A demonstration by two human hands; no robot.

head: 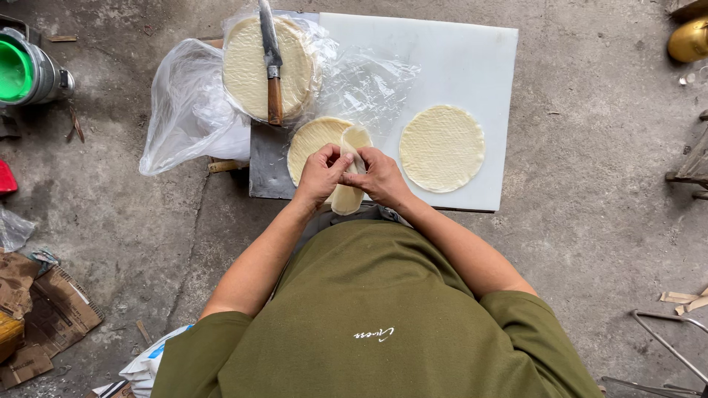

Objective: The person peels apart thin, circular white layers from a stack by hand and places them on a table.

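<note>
My left hand point(321, 175) and my right hand point(380, 175) pinch one thin pale round wrapper sheet point(352, 168) between them, peeling it up off a small stack of wrappers point(311, 144). The lifted sheet hangs folded down between my hands. A single flat round wrapper point(442, 147) lies on the white cutting board point(442, 59) to the right of my hands. A bigger stack of wrappers point(254, 70) sits in clear plastic at the back left, and a wooden-handled knife point(273, 66) lies on top of it.
A crumpled clear plastic bag point(188, 110) spreads left of the board. On the concrete floor a metal pot with a green inside point(26, 70) stands at far left. Torn cardboard point(44, 309) lies at lower left. Metal rods point(667, 346) lie at lower right.
</note>
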